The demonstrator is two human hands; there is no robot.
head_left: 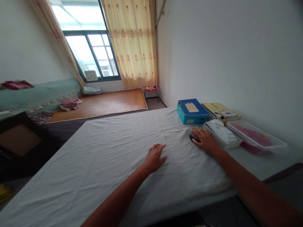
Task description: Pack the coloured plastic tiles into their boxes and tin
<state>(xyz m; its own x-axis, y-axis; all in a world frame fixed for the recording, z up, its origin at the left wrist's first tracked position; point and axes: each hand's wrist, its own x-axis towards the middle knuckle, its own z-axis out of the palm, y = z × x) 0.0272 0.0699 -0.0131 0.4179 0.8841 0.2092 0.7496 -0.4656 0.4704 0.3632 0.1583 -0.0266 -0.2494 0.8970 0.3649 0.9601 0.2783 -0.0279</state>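
My right hand (206, 139) is closed over a small round container (194, 135) with a dark side and a coloured top. The container is on the white cloth (113, 142), and my fingers hide much of it. My left hand (154, 157) hovers over or rests on the cloth near the middle, holding nothing; its thumb stands apart from the fingers. Just right of my right hand is an open white box (227, 143) with white plastic pieces (221, 127) in it.
Behind my right hand stand a blue box (193, 110) and a yellow cartoon-print box (221, 112). A clear plastic tub (258, 135) with pink contents lies by the wall at the right. Beyond the table are a bed with a brown mat (113, 101) and a dark chair (26, 145).
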